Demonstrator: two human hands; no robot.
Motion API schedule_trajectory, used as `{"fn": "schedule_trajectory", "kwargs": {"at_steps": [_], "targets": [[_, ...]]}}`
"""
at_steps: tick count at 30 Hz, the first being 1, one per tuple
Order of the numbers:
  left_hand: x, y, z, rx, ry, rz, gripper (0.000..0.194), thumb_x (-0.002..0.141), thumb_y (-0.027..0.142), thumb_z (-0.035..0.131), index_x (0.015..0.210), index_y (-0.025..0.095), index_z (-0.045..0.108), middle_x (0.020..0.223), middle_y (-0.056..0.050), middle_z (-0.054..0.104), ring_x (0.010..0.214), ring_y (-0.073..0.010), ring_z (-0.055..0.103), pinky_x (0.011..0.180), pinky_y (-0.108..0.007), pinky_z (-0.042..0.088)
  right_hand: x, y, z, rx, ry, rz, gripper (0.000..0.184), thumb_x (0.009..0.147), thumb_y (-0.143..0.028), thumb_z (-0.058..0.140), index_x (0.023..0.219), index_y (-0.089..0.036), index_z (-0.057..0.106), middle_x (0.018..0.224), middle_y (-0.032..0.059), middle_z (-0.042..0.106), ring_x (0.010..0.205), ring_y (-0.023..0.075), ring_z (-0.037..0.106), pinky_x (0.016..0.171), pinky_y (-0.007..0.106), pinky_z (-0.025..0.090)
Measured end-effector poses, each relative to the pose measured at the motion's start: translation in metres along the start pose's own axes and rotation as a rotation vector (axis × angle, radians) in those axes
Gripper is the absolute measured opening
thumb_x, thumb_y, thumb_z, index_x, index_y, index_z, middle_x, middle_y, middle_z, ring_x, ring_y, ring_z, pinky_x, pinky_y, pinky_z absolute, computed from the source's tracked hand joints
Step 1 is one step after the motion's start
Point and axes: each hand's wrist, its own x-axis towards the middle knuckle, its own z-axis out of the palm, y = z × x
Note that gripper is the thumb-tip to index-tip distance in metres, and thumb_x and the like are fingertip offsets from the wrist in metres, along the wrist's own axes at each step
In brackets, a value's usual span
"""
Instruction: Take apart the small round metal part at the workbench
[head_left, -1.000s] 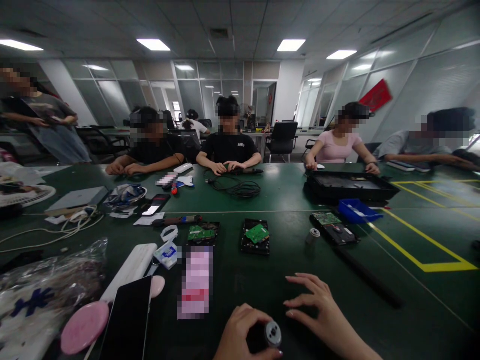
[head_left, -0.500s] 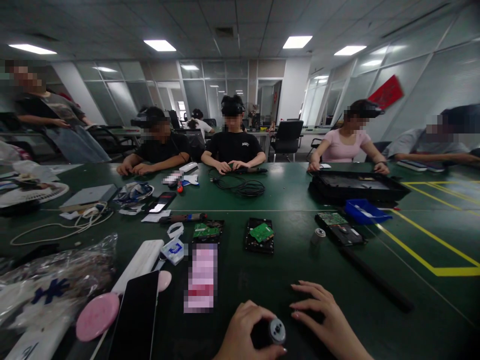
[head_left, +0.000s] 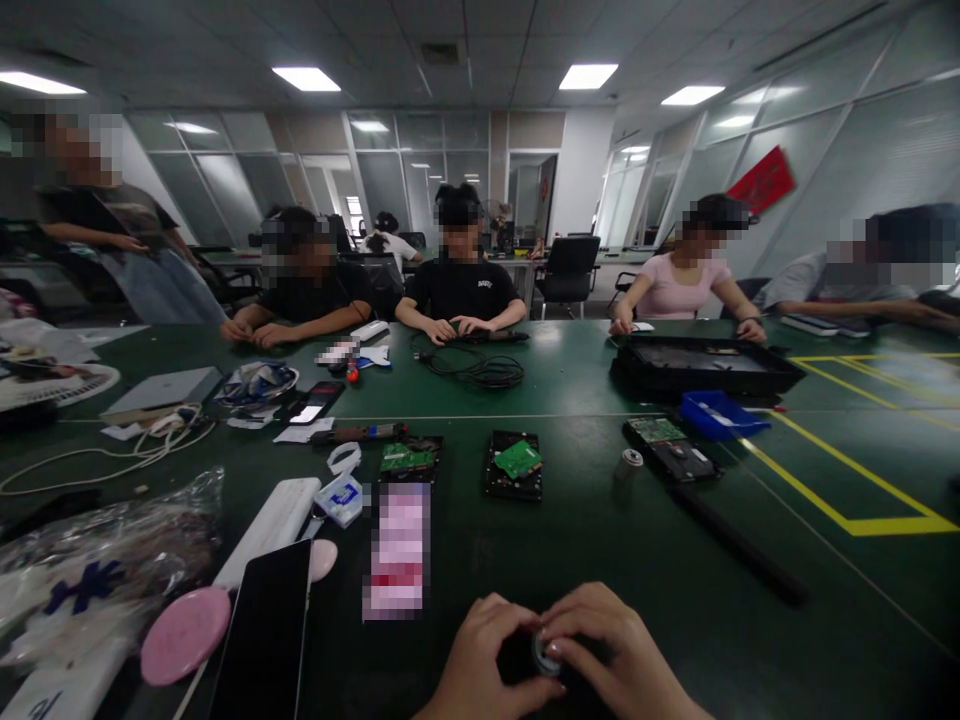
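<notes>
My left hand [head_left: 484,665] is curled around a small metal cylinder [head_left: 546,660] that looks like a little motor, its round end facing up. Over that end my right hand [head_left: 604,645] is bent in, thumb and fingertips pinched together at the cylinder's top. Whatever lies between those fingertips is hidden or too small to make out. Farther out on the green table stands a similar metal cylinder [head_left: 632,463]. Beyond my hands lies a hard drive [head_left: 514,475] with a green circuit board on it.
Left of my hands lie a black phone [head_left: 262,630], a pink disc [head_left: 185,635] and a white bar [head_left: 270,530]. A dark strip [head_left: 739,545] lies to the right, near another drive [head_left: 675,450] and a blue tray [head_left: 721,415]. Several people sit across the table.
My right hand has moved left and closed onto the top of the cylinder; before, it was apart with its fingers spread. The view has shifted slightly.
</notes>
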Motion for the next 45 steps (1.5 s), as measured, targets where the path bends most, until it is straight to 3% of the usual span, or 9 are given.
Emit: {"fn": "schedule_trajectory", "kwargs": {"at_steps": [9,21,27,31,35,38,42,45], "targets": [[0.0,0.005,-0.001,-0.006,0.009,-0.033,0.032,0.059,0.022,0.081,0.087,0.019,0.066,0.084,-0.002,0.065,0.08,-0.0201,0.058,0.071,-0.029,0.045,0.002,-0.002,0.0,0.031,-0.065,-0.028,0.012,0.085,-0.033,0.062,0.089,-0.026,0.071,0.095,0.0042,0.069,0.091,0.018,0.062,0.081,0.031,0.048],[-0.001,0.003,-0.002,-0.028,-0.012,-0.058,0.037,0.059,0.028,0.083,0.092,0.02,0.067,0.088,-0.003,0.065,0.085,-0.0213,0.058,0.075,-0.031,0.045,0.003,-0.006,-0.001,0.157,-0.028,0.028,0.013,0.087,-0.029,0.058,0.085,-0.02,0.067,0.092,0.0068,0.068,0.089,0.0182,0.063,0.081,0.032,0.05],[-0.001,0.004,-0.002,-0.022,-0.006,-0.043,0.031,0.061,0.024,0.08,0.089,0.019,0.066,0.086,-0.003,0.065,0.083,-0.0208,0.057,0.074,-0.03,0.045,-0.001,0.001,-0.001,0.054,-0.024,-0.159,0.013,0.085,-0.022,0.062,0.097,-0.023,0.066,0.097,0.0062,0.069,0.094,0.0182,0.062,0.083,0.032,0.049],[-0.001,0.003,-0.001,-0.04,-0.013,-0.035,0.034,0.061,0.023,0.081,0.091,0.02,0.066,0.089,-0.002,0.066,0.085,-0.0207,0.058,0.076,-0.031,0.044,-0.001,0.005,0.005,0.047,0.025,-0.24,0.01,0.085,-0.017,0.061,0.089,-0.024,0.068,0.084,0.0026,0.072,0.085,0.0167,0.064,0.079,0.03,0.051],[-0.002,0.002,-0.001,-0.043,-0.015,-0.052,0.034,0.062,0.026,0.081,0.092,0.021,0.067,0.09,-0.002,0.066,0.086,-0.0208,0.058,0.078,-0.031,0.044,0.001,0.001,0.002,0.07,0.085,-0.19,0.008,0.085,-0.02,0.062,0.081,-0.023,0.069,0.078,0.003,0.071,0.082,0.0167,0.064,0.073,0.029,0.052],[-0.003,0.002,-0.002,-0.042,-0.017,-0.064,0.037,0.06,0.031,0.083,0.092,0.021,0.067,0.091,-0.003,0.066,0.087,-0.0213,0.058,0.079,-0.031,0.044,0.001,0.005,-0.012,0.125,0.137,-0.07,0.01,0.085,-0.025,0.062,0.078,-0.021,0.069,0.082,0.0058,0.07,0.083,0.0182,0.065,0.073,0.03,0.053],[-0.001,0.007,-0.004,-0.03,-0.028,-0.079,0.037,0.06,0.03,0.083,0.092,0.022,0.067,0.092,-0.002,0.066,0.088,-0.0214,0.058,0.08,-0.031,0.044,-0.005,0.029,-0.029,0.03,0.151,0.136,0.013,0.082,-0.034,0.065,0.082,-0.022,0.07,0.093,0.0077,0.069,0.097,0.0226,0.062,0.084,0.037,0.051],[-0.001,0.01,-0.006,-0.024,-0.038,-0.09,0.036,0.06,0.031,0.083,0.091,0.022,0.067,0.091,-0.003,0.066,0.087,-0.0216,0.058,0.079,-0.031,0.045,-0.013,0.05,-0.03,-0.101,0.094,0.181,0.016,0.08,-0.038,0.066,0.083,-0.024,0.072,0.096,0.0082,0.069,0.105,0.027,0.058,0.09,0.046,0.046]]}}
